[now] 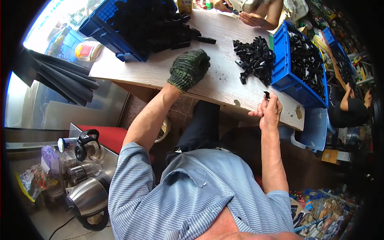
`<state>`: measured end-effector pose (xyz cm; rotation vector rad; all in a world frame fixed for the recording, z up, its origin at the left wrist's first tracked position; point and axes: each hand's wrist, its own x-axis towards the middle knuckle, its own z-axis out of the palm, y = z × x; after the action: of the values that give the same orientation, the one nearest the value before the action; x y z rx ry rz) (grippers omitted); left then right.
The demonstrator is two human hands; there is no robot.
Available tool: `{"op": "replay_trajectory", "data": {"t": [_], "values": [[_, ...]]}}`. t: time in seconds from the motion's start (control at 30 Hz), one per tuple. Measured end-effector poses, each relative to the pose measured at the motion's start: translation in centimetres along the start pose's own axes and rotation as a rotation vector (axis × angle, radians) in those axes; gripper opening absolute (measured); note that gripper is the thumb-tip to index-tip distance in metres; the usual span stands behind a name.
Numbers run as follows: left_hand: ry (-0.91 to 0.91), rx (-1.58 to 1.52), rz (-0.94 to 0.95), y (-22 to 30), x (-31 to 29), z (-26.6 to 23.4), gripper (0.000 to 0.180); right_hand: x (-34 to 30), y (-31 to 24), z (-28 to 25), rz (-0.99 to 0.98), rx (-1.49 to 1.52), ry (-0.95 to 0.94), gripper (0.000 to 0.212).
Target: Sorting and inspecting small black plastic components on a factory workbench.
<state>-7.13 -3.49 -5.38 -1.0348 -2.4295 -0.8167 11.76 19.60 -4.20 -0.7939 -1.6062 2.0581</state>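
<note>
My left hand (189,70), in a dark green knitted glove, is curled closed over the near part of the white table. Whatever its fingers may hold is hidden. Bare and raised by the table's front edge, my right hand (270,111) pinches a small black plastic part (266,95) between thumb and finger. Beyond it lies a loose pile of small black plastic pieces (256,58). Longer black parts (160,30) are heaped at the far left, some spilling from a blue crate (116,38) onto the table.
A second blue crate (282,60) full of black pieces stands on the right, with a pale blue bin (314,134) below. Across the table (224,30), another person's hands (250,18) hold a dark piece. A jar (88,51) stands at left; a steel kettle (89,196) is lower left.
</note>
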Motion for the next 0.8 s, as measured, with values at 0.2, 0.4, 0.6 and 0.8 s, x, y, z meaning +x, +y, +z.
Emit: {"op": "replay_trajectory", "data": {"t": [0.2,0.4,0.6,0.8], "values": [[0.160,-0.486,-0.154,4.3,-0.6,2.4,0.024,0.1,0.1,0.3,-0.017,0.009,-0.001,0.030],[-0.109,-0.050,0.006,5.7,-1.5,1.0,0.015,0.2,0.2,0.0,-0.008,0.007,0.016,0.027],[-0.240,-0.731,-0.201,10.6,-2.2,1.5,0.018,0.2,0.3,-0.1,0.002,0.029,0.022,0.032],[-0.137,-0.752,0.095,12.8,-2.5,5.9,0.020,-0.2,0.3,0.2,-0.004,0.027,0.025,0.030]]}}
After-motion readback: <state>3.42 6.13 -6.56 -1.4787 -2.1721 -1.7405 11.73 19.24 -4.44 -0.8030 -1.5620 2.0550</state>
